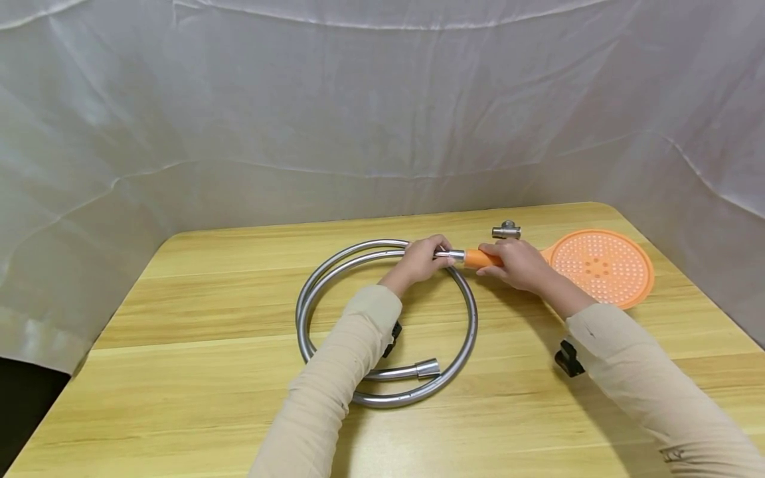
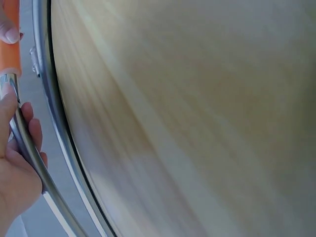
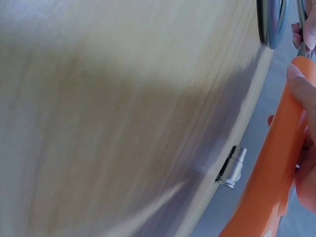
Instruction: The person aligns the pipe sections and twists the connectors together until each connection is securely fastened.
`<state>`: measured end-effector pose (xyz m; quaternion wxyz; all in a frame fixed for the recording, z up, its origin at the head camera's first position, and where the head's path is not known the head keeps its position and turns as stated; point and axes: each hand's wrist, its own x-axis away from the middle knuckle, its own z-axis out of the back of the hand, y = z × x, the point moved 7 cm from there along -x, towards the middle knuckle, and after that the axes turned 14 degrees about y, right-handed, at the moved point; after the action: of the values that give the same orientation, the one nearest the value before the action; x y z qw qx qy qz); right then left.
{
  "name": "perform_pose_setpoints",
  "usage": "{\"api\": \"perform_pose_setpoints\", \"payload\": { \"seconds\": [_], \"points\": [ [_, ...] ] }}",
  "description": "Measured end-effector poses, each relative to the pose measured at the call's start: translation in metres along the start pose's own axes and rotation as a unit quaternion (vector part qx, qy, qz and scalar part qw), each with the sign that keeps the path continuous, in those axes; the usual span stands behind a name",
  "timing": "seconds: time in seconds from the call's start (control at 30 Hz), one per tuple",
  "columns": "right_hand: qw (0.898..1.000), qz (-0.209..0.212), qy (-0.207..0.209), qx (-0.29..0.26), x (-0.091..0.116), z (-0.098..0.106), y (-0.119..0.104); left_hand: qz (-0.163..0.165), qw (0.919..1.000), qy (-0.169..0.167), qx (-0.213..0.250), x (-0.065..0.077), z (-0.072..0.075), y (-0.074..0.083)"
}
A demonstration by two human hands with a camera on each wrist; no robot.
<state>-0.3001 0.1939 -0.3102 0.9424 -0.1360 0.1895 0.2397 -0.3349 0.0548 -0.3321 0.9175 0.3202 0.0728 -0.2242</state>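
An orange shower head (image 1: 601,267) with a round, dotted face lies to the right in the head view. My right hand (image 1: 518,264) grips its orange handle (image 3: 276,148), thumb along the top. A grey metallic shower hose (image 1: 472,318) is coiled in loops on the table. Near one end of the hose, my left hand (image 1: 421,257) holds it with thumb and fingers, close by its chrome end fitting (image 1: 457,255). That fitting meets the handle's end; how far it is engaged I cannot tell. The hose's other end, a chrome connector (image 1: 427,368), lies inside the coil.
Behind the right hand, a small chrome valve fitting (image 1: 507,230) stands near the far edge of the wooden table (image 1: 197,398). Pale cloth (image 1: 382,119) hangs around the back and sides. Black wrist-camera parts (image 1: 569,359) show beneath the right sleeve.
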Motion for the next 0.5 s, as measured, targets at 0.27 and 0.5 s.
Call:
{"api": "perform_pose_setpoints", "payload": {
  "seconds": [0.27, 0.5],
  "points": [
    [1.000, -0.003, -0.003, -0.002, 0.0005, 0.0002, 0.0011, -0.004, 0.9998, -0.011, -0.015, -0.0012, -0.0032, 0.0001],
    [1.000, 0.004, -0.005, 0.002, 0.0000, -0.0005, 0.0009, 0.003, 0.9997, -0.008, -0.024, -0.0003, -0.0022, 0.0017]
  ]
}}
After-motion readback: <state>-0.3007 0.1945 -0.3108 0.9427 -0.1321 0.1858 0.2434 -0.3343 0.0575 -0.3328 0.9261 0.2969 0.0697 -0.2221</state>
